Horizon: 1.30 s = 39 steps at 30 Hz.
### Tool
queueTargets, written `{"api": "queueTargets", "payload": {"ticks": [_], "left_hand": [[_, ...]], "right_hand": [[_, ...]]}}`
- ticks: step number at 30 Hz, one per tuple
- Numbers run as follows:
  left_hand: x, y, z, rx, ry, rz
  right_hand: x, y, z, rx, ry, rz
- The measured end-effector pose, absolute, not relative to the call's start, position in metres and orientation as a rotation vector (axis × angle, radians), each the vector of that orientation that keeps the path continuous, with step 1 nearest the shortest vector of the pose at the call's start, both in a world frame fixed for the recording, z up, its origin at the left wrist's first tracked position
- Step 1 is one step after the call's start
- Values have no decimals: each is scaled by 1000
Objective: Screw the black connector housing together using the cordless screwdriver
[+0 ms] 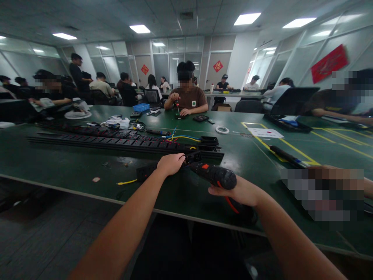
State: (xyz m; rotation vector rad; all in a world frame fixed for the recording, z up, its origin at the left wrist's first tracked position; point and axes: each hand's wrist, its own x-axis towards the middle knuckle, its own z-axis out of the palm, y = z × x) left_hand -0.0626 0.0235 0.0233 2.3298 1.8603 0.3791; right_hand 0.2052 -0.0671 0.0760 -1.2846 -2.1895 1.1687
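Note:
My right hand (241, 189) is wrapped around a black cordless drill (214, 174) with orange-red accents. Its nose points left, close to the end of a short black socket strip (145, 172). My left hand (171, 163) is closed over this strip and steadies it on the table; its fingertips are partly hidden. From the strip's left end a yellow wire (127, 182) sticks out. Whether the drill's bit touches the strip I cannot tell. Just beyond my hands lie long black power strip housings (125, 146) with rows of sockets, and blue and yellow wires (183, 137) at their right.
Across the green table (96, 165) a person in a brown shirt (188, 97) holds a screwdriver. A white tape roll (222, 130), a blue basket (141, 107) and a black screwdriver-like tool (285, 155) lie around. At right, another person's hand (335, 173) is partly blurred.

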Motion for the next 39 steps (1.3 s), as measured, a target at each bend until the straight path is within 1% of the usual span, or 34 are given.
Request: {"api": "queueTargets", "payload": {"ticks": [24, 32, 39], "left_hand": [[-65, 26, 20, 2340, 1845, 409], [-64, 27, 19, 2342, 1857, 395], [-64, 26, 20, 2334, 1865, 385]], "right_hand": [[206, -68, 77, -1284, -2179, 1176], [205, -67, 75, -1240, -2158, 1238], [206, -66, 77, -1246, -2165, 1191]]}}
